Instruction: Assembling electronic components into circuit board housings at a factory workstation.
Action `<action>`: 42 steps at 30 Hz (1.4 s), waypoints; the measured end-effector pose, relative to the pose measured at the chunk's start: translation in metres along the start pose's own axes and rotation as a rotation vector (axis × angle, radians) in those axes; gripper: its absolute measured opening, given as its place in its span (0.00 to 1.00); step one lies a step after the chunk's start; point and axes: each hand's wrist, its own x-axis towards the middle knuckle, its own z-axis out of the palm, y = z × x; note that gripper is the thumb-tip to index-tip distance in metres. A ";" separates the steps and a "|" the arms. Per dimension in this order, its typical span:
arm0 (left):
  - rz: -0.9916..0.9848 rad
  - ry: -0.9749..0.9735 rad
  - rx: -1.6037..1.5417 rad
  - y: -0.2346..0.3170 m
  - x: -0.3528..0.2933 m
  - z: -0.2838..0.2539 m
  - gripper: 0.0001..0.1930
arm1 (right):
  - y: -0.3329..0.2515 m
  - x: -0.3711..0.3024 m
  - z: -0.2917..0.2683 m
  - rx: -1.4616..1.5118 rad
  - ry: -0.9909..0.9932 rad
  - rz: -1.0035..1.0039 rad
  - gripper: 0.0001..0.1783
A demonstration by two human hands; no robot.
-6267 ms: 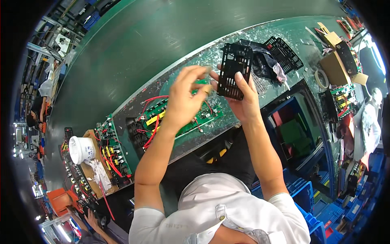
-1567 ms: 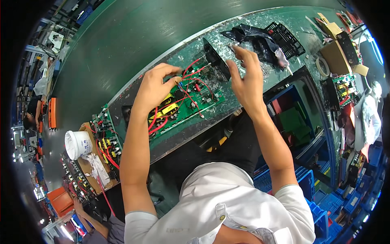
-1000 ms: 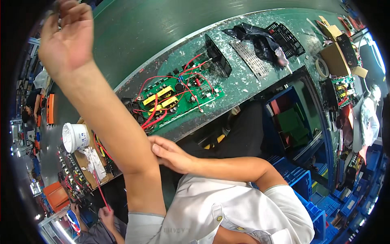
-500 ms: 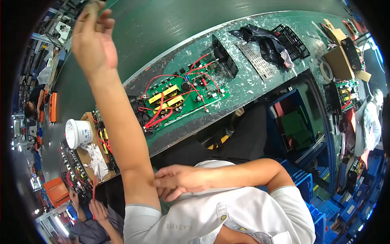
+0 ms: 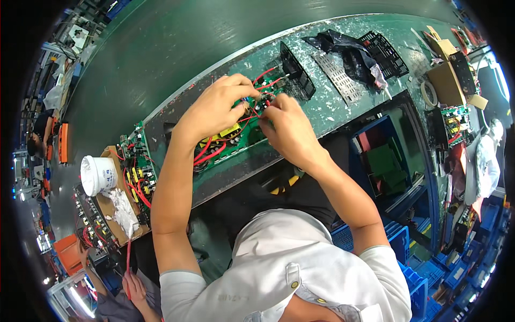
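On the bench in front of me lies a green circuit board (image 5: 252,137) with yellow-wrapped transformers (image 5: 230,130) and looping red wires (image 5: 206,154). My left hand (image 5: 219,107) reaches over the board from the left, thumb and fingers bent together at small parts near its middle. My right hand (image 5: 292,127) comes in from the right, its fingertips pinched beside thin red wires and small components. Whatever sits between either hand's fingertips is too small to make out. An upright black slotted end panel (image 5: 298,72) stands at the board's far right end, where red wires lead.
Right of the board lie a perforated metal plate (image 5: 338,79), a black plastic sheet (image 5: 343,51) and a black grille (image 5: 387,56). A white tub (image 5: 98,176) and more circuit boards (image 5: 140,161) are at left. Another person's hand (image 5: 134,288) holds a red tool at lower left.
My left hand has come back from the far upper left onto the board. My right hand has risen from near my left elbow to the board, and both now meet over its middle.
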 end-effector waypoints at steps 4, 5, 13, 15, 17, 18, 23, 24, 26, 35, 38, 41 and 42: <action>-0.029 0.028 0.000 0.001 -0.002 0.006 0.12 | 0.004 0.013 -0.008 0.103 0.149 0.004 0.06; -0.041 0.040 -0.009 -0.002 -0.003 0.007 0.12 | 0.006 0.015 -0.006 0.150 0.097 0.013 0.06; -0.206 0.009 -0.174 -0.009 -0.003 -0.001 0.15 | 0.019 0.030 -0.001 -0.138 -0.046 -0.189 0.13; -0.232 -0.010 -0.257 -0.008 -0.003 0.000 0.18 | 0.019 0.031 -0.005 -0.119 -0.029 -0.229 0.13; -0.256 -0.028 -0.338 -0.005 -0.003 -0.001 0.22 | 0.018 0.032 -0.002 -0.106 -0.060 -0.241 0.14; -0.281 -0.043 -0.331 -0.003 -0.003 -0.003 0.25 | 0.018 0.033 -0.001 -0.093 -0.087 -0.255 0.14; -0.291 -0.062 -0.312 -0.008 -0.004 -0.004 0.28 | 0.018 0.033 -0.002 -0.063 -0.075 -0.246 0.14; -0.272 -0.072 -0.347 -0.007 -0.002 -0.005 0.28 | 0.018 0.034 -0.005 0.049 -0.041 -0.230 0.15; -0.269 -0.040 -0.429 -0.002 -0.003 -0.003 0.28 | 0.012 0.037 -0.010 0.055 -0.015 -0.186 0.17; -0.335 -0.044 -0.634 -0.012 -0.009 -0.017 0.20 | -0.003 0.013 0.011 -0.005 -0.041 -0.201 0.10; -0.318 -0.136 -0.709 0.002 -0.010 -0.030 0.20 | -0.006 0.012 0.018 -0.106 -0.026 -0.226 0.08; -0.182 -0.022 -0.837 -0.006 -0.017 -0.036 0.18 | 0.003 0.010 0.014 0.051 0.066 -0.155 0.07; -0.281 0.067 -0.791 -0.009 -0.014 -0.031 0.17 | 0.007 0.006 0.006 0.213 0.128 -0.037 0.06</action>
